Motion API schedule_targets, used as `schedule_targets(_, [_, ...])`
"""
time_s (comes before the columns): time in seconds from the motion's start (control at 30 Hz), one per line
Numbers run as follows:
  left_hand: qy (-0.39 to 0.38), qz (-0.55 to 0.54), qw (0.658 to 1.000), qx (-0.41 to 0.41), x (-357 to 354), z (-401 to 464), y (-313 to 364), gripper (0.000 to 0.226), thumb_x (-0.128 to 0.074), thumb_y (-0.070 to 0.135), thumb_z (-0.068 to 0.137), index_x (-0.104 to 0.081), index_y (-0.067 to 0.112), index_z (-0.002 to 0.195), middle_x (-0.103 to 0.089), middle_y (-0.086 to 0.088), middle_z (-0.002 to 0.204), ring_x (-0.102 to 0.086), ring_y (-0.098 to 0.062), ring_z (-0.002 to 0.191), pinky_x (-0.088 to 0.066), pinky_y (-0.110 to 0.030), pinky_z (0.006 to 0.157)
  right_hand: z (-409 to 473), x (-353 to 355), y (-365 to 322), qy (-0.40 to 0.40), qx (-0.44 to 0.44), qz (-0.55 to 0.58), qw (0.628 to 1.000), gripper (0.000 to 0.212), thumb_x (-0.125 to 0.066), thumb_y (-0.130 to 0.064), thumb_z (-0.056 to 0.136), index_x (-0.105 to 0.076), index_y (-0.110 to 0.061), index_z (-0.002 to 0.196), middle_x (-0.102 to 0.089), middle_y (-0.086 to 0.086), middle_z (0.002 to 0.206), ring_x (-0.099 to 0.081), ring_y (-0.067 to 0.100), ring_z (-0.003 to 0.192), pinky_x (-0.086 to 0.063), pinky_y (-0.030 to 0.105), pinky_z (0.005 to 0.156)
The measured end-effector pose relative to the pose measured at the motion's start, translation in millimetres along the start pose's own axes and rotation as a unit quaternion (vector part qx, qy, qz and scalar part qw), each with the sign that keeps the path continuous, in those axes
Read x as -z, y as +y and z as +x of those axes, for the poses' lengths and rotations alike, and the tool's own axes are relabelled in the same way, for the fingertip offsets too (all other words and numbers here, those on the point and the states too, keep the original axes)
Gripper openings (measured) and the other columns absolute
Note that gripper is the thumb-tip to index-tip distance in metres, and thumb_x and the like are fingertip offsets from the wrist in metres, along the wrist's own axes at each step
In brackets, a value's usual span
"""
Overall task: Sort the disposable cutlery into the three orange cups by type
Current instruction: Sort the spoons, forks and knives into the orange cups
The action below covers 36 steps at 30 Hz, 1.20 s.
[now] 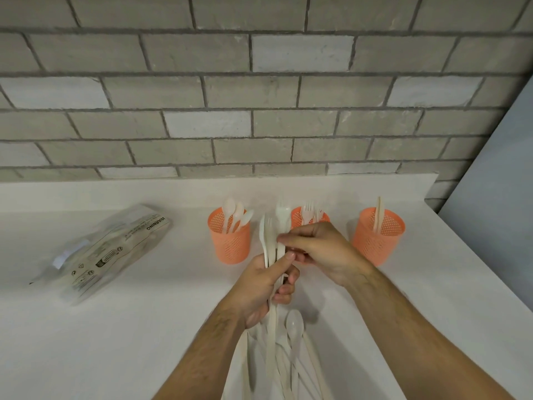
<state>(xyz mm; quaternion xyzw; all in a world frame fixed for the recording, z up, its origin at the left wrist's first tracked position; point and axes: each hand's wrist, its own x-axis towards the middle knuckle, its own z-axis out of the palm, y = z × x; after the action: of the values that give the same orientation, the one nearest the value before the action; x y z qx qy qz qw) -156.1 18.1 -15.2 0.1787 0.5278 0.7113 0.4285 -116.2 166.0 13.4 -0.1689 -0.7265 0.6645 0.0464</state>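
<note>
Head view, white bench [115, 327] against a grey brick wall [259, 90].

Three orange mesh cups stand in a row toward the back of the bench. Left cup [230, 241]: several spoons, bowls up. Middle cup [300, 216]: forks, tines up; lower part hidden behind the right hand. Right cup [377, 235]: one or two slim pieces upright, probably knives, but the blade shape is too small to confirm.

Left hand [264, 287]: grip closed round a bundle of cutlery [271, 249], held upright in front of the left and middle cups. Fork tines and a knife-like blade show at the top of the bundle; handles stick out below the fist.

Right hand [320, 251]: grip narrow, thumb and fingertips pinching one fork [283, 216] at its stem, at the right edge of the bundle. Its tines stand above the rest.

Loose pile of cutlery [288, 362] lies on the bench at the near edge, between the forearms; one spoon [293, 327] on top, bowl facing up.

Clear plastic bag [106, 252] with printed warning text lies flat at the left of the bench, well apart from the cups.
</note>
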Motion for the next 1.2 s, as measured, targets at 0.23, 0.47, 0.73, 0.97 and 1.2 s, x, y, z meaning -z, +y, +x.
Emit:
schedule_targets(0.23, [0.021, 0.028, 0.999, 0.014, 5, -1, -1, 0.029, -0.046, 0.03, 0.102, -0.063, 0.007, 0.103, -0.043, -0.003, 0.059, -0.025, -0.008, 0.043, -0.021, -0.017, 0.039, 6, 6, 8, -0.024, -0.005, -0.024, 0.999, 0.035, -0.073, -0.025, 0.087, -0.067, 0.009, 0.085, -0.047, 0.012, 0.067, -0.046, 0.024, 0.073, -0.046, 0.038, 0.079])
schedule_targets(0.47, [0.128, 0.046, 0.99, 0.028, 13, 8, -4, 0.041, -0.041, 0.045, 0.102, -0.064, 0.011, 0.106, -0.044, -0.001, 0.055, -0.031, -0.012, 0.04, -0.026, -0.022, 0.043, 25, 27, -13, 0.164, 0.101, 0.019, 0.981, 0.011, -0.071, -0.014, 0.091, -0.078, -0.006, 0.089, -0.069, 0.012, 0.074, -0.061, 0.018, 0.068, -0.052, 0.024, 0.061])
schedule_targets(0.73, [0.118, -0.08, 0.989, 0.039, 15, 16, -2, 0.011, -0.044, 0.017, 0.1, -0.051, 0.009, 0.103, -0.033, 0.0, 0.059, -0.024, -0.01, 0.045, -0.017, -0.02, 0.041, 59, 51, 7, 0.276, 0.069, -0.19, 0.94, 0.009, -0.073, -0.016, 0.089, -0.079, -0.012, 0.093, -0.074, -0.001, 0.087, -0.067, 0.011, 0.078, -0.054, 0.024, 0.077])
schedule_targets(0.97, [0.083, -0.134, 0.987, 0.012, 16, 14, -1, 0.016, -0.04, 0.012, 0.103, -0.054, 0.004, 0.1, -0.045, -0.004, 0.063, -0.036, -0.013, 0.051, -0.03, -0.023, 0.043, 36, 48, -2, 0.301, 0.075, -0.278, 0.909, 0.019, -0.068, -0.022, 0.089, -0.074, -0.014, 0.104, -0.068, -0.006, 0.097, -0.065, 0.014, 0.095, -0.053, 0.031, 0.087])
schedule_targets(1.2, [0.109, -0.149, 0.982, -0.028, 10, 18, 4, 0.022, -0.042, 0.018, 0.104, -0.055, 0.006, 0.09, -0.046, -0.006, 0.065, -0.041, -0.015, 0.053, -0.04, -0.025, 0.048, -29, 6, 7, -0.061, -0.063, -0.234, 0.968, 0.022, -0.071, -0.029, 0.089, -0.078, -0.011, 0.081, -0.07, -0.004, 0.074, -0.052, -0.006, 0.059, -0.04, 0.016, 0.066])
